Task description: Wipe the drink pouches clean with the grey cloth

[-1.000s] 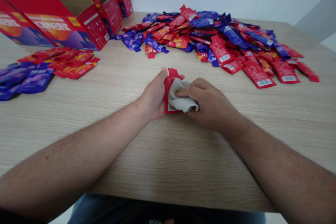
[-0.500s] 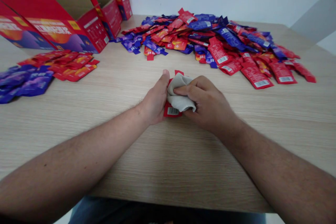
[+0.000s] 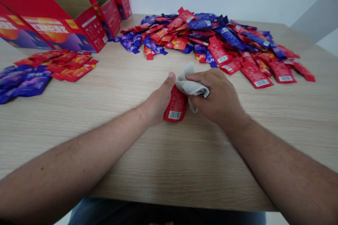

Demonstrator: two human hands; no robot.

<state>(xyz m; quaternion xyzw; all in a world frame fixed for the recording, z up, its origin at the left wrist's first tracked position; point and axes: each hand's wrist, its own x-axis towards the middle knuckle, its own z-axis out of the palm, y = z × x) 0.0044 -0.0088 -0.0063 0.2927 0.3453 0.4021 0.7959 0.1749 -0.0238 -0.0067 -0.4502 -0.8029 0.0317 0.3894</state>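
Observation:
My left hand (image 3: 160,102) grips a small red sachet (image 3: 175,106) by its left side, thumb pointing up along the edge. The sachet's barcode end faces down toward me. A folded grey-white cloth (image 3: 194,87) is pinched in my right hand (image 3: 218,95), and it covers the sachet's upper end. Part of the cloth hangs below my right fingers, beside the sachet's right edge. My left fingers are mostly hidden behind the sachet.
A large heap of red and purple sachets (image 3: 179,35) lies at the back of the wooden table (image 3: 169,168). Smaller piles of red sachets (image 3: 71,66) and purple sachets (image 3: 25,81) sit at left. Open red cartons (image 3: 92,31) stand behind them against the wall.
The cloth in my right hand has shifted up and to the right, uncovering more of the sachet's printed face. My left hand keeps its hold, nearly in place.

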